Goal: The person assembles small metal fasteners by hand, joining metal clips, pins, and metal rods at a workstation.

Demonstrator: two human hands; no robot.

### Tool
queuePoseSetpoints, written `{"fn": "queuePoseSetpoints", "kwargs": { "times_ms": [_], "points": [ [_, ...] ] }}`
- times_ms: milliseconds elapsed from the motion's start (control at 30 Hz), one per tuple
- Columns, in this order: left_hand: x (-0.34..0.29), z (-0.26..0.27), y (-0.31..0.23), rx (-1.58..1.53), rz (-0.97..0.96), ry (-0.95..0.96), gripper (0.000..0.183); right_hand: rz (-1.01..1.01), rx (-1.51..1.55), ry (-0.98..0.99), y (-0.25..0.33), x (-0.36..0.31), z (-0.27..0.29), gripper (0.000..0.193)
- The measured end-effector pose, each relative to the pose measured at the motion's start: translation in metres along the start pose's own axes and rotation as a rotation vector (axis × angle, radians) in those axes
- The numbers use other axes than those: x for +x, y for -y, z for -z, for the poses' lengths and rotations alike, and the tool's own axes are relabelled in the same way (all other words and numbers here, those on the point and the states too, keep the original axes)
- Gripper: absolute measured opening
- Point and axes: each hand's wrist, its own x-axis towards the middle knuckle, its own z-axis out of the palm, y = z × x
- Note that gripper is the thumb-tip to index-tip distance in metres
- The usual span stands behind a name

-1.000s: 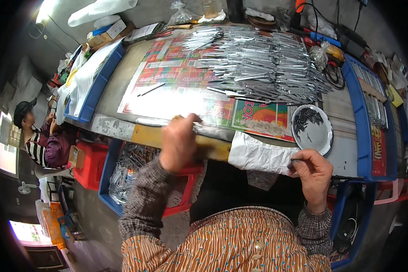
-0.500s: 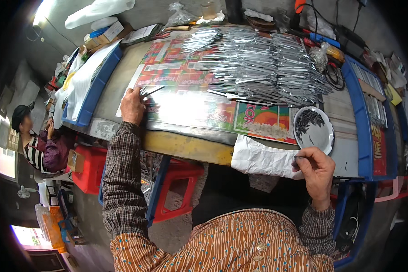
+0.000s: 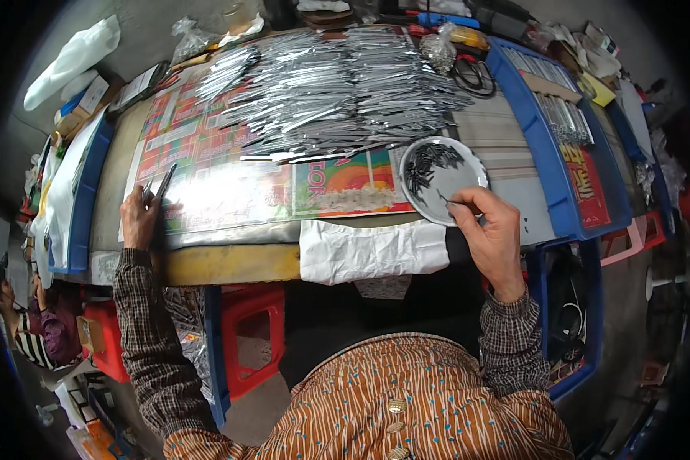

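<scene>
My left hand (image 3: 138, 218) is at the left of the table, its fingers closed round slim dark metal pieces (image 3: 165, 181) that stick up past the fingertips. At the right, my right hand (image 3: 492, 239) pinches a small dark sliver (image 3: 443, 198) between thumb and forefinger, over the near rim of a round white dish (image 3: 468, 159). Many small dark slivers (image 3: 428, 164) lie heaped in the far left part of the dish. Beyond the hands spreads a large pile of slim silver metal strips (image 3: 307, 96), with a smaller bunch (image 3: 228, 70) at its left.
A white cloth (image 3: 372, 251) hangs over the table's front edge. Blue trays stand at the right (image 3: 548, 176) and left (image 3: 92, 180). Printed colourful sheets (image 3: 207, 180) cover the table top. Red stools (image 3: 249, 337) are below; a person (image 3: 42, 326) sits far left.
My view has swung to the right. My right hand has gone from beside the cloth to the dish and now pinches a sliver there. The left hand still grips its slim pieces.
</scene>
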Motion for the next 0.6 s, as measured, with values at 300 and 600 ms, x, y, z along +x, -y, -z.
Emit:
{"fn": "queuePoseSetpoints", "kwargs": {
  "times_ms": [300, 600],
  "points": [
    [-0.012, 0.013, -0.063, 0.002, 0.074, -0.041, 0.016, 0.248, -0.393, 0.027, -0.016, 0.011, 0.005, 0.007],
    [-0.036, 0.043, -0.166, -0.839, 0.202, 0.149, 0.015, 0.309, -0.543, 0.075, -0.025, 0.018, -0.003, 0.005]
  ]
}}
